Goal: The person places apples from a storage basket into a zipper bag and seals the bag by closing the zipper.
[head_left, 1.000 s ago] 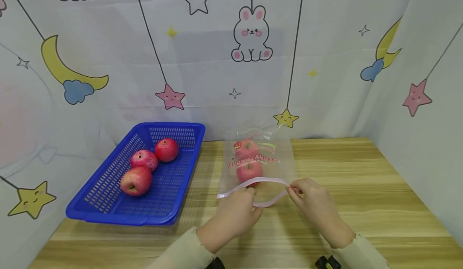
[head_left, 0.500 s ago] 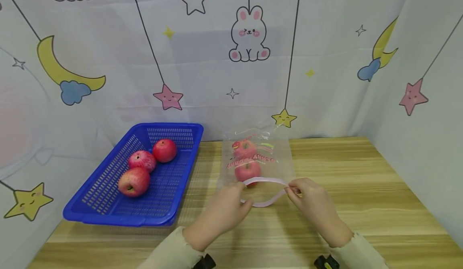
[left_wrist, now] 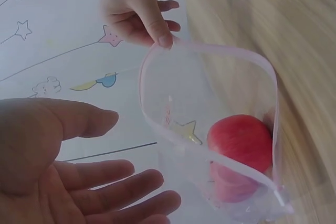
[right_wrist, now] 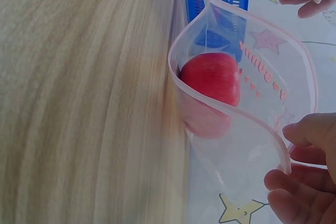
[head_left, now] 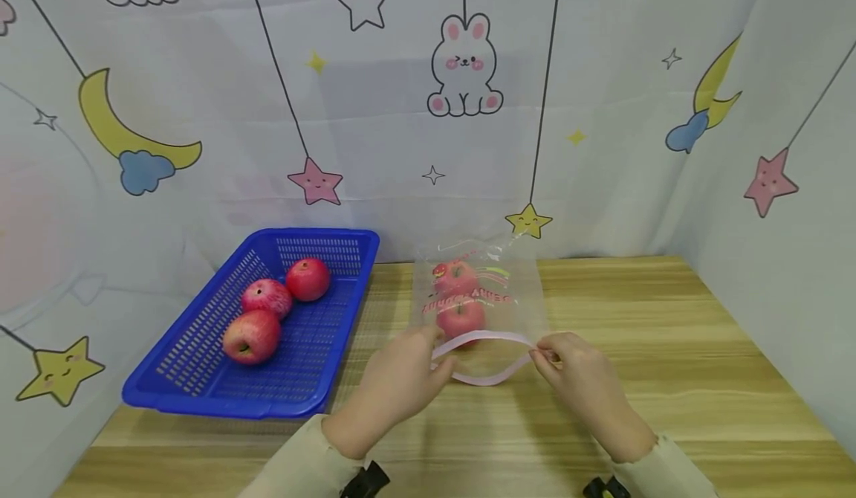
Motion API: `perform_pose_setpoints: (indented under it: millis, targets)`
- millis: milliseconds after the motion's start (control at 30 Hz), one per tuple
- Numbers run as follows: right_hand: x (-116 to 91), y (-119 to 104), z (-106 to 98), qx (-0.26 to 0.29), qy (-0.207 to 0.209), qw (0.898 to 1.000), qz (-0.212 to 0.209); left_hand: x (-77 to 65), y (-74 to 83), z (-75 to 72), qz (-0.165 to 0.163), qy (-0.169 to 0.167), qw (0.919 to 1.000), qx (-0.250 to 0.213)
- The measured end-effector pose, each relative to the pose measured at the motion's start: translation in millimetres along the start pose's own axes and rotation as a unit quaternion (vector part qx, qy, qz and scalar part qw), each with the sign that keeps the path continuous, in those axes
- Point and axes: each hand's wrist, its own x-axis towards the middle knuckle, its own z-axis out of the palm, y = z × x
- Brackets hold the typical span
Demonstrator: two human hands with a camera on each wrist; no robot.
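Fingers (right_wrist: 299,190) of the right hand (head_left: 580,372): with the thumb, pinching one corner of the bag's pink rim. Fingers (left_wrist: 121,190) of the left hand (head_left: 397,379): spread loosely, gripping nothing.

Clear plastic zip bag (head_left: 515,319): lying on the tabletop (head_left: 635,327), mouth gaping toward the person; red printing on the film. Contents: two red apples, the nearer (head_left: 461,319) and the farther (head_left: 456,278), in line.

Differences by view: from the head, the left hand overlaps the rim and seems to meet it; both wrist views show a gap between. Left wrist view adds the left palm and a white tab (left_wrist: 280,198) at the rim's other corner. Only the head view shows both bagged apples distinctly.

Pose: forearms converging from the lower edge, pale sleeves (head_left: 304,457), black wrist devices (head_left: 364,481); back of each hand toward the head camera.

Blue plastic basket (head_left: 348,349): left of the bag, apart from it, holding three red apples (head_left: 251,337) in a slanting row.

Backdrop: white curtain (head_left: 388,134) printed with rabbits, moons, stars.
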Motion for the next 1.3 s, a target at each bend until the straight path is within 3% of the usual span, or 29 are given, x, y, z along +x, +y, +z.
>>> perform_pose_setpoints:
  millis: [300, 600, 1300]
  targets:
    - [-1, -1, 0, -0.001, -0.008, 1.0, 0.011, 3.9, -6.7, -11.2, 0.0, 0.015, 0.9998, -0.016]
    - [-2, 0, -1, -0.004, -0.015, 1.0, 0.023, 6.7, -11.8, -24.7, -0.043, 0.013, 0.999, 0.001]
    - [-2, -2, -1, -0.006, -0.022, 0.999, 0.025, 11.4, -29.4, -48.8, -0.079, 0.038, 0.996, 0.016]
